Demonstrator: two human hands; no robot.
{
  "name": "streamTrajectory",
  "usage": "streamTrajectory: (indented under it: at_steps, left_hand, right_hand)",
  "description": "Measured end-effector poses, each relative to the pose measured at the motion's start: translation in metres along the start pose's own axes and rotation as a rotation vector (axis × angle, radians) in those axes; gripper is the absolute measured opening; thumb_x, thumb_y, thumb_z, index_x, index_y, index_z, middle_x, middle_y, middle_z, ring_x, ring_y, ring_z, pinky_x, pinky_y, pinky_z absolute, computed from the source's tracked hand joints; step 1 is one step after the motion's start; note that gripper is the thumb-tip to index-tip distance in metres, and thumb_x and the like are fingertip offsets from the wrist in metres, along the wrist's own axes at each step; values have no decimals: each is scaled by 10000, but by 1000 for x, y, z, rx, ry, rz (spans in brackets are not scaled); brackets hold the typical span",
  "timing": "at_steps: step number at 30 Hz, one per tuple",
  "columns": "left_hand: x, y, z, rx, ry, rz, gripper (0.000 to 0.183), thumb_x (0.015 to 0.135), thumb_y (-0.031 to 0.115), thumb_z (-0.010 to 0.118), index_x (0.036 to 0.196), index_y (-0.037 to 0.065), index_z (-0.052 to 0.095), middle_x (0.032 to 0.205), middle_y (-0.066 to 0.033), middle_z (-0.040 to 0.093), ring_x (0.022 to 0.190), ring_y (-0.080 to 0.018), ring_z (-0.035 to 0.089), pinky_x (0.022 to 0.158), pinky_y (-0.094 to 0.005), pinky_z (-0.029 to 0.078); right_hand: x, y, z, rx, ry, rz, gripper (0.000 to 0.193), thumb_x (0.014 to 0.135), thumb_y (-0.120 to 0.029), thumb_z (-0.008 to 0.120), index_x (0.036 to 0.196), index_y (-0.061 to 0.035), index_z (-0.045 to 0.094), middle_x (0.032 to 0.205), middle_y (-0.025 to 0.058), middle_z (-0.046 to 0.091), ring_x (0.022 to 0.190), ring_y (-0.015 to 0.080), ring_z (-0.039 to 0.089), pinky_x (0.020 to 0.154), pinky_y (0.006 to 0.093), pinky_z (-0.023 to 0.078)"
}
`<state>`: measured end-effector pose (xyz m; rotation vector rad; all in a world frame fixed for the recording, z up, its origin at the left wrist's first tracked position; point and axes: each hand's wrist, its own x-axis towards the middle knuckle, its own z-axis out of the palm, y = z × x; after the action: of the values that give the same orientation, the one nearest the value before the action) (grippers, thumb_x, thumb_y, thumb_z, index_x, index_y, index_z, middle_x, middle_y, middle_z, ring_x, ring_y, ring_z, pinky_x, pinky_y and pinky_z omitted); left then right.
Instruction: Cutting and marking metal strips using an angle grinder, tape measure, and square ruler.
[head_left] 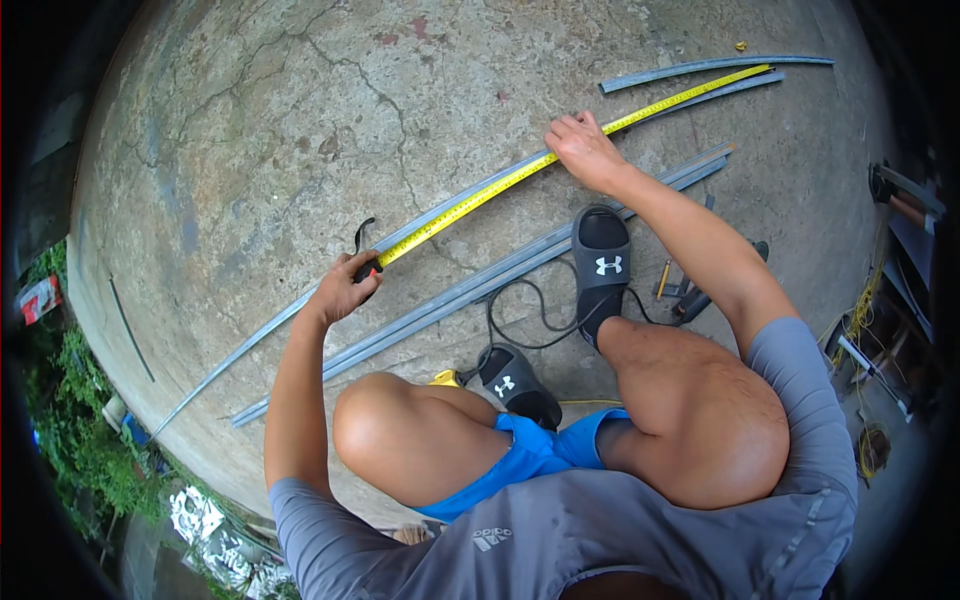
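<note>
A long yellow tape measure blade [470,205] runs out along a thin grey metal channel [235,357] lying on the concrete. My left hand [340,290] is closed around the dark tape measure case [370,270], with a black strap [360,235] sticking up beside it. Farther along, my right hand [586,150] has its fingers curled over the blade and the channel's edge; the fingertips are partly hidden. Past that hand, the blade reaches toward the channel's far right end.
Several more metal channels [450,290] lie between the measured one and my feet, and a shorter piece [710,70] lies at the far right. A black cord [540,345] loops near my sandals [603,255]. By my right leg lie a pencil [663,279] and a dark tool [697,303].
</note>
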<state>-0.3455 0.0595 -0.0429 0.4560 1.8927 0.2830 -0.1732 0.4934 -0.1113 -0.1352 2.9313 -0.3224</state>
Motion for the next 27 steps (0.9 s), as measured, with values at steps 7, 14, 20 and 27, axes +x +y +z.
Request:
streamTrajectory:
  at_steps: [7, 14, 20, 27]
  left_hand:
    - [12, 65, -10, -53, -62, 125, 557, 880, 356, 637, 1365, 97, 548, 1189, -175, 580, 1121, -319, 583, 1007, -373, 447]
    - [32, 139, -19, -65, -132, 143, 546, 895, 298, 634, 1371, 51, 531, 1268, -183, 604, 1150, -282, 599, 1003, -353, 452]
    - [58, 190, -3, -87, -193, 146, 559, 910, 331, 625, 1385, 56, 521, 1182, -178, 663, 1065, -240, 633, 947, -327, 477]
    - [112, 270, 58, -101, -231, 181, 577, 931, 392, 594, 1414, 90, 506, 1043, -123, 662, 843, -188, 619, 712, -315, 518]
  right_hand:
    - [-47, 82, -16, -225, -18, 189, 107, 846, -105, 553, 914, -101, 636, 923, 42, 612, 1055, 223, 563, 957, 485, 380]
    - [-111, 168, -56, -358, 100, 714, 310, 819, -93, 636, 1129, -88, 623, 1181, 125, 564, 1169, 293, 508, 996, 497, 368]
    - [-146, 121, -102, -128, 542, 854, 611, 769, -66, 695, 1346, -87, 492, 1350, 166, 461, 1255, 374, 443, 1036, 507, 347]
    - [-185, 55, -68, 278, 442, 996, 502, 801, -112, 698, 1273, -75, 532, 1293, 154, 484, 1247, 359, 449, 1028, 484, 356]
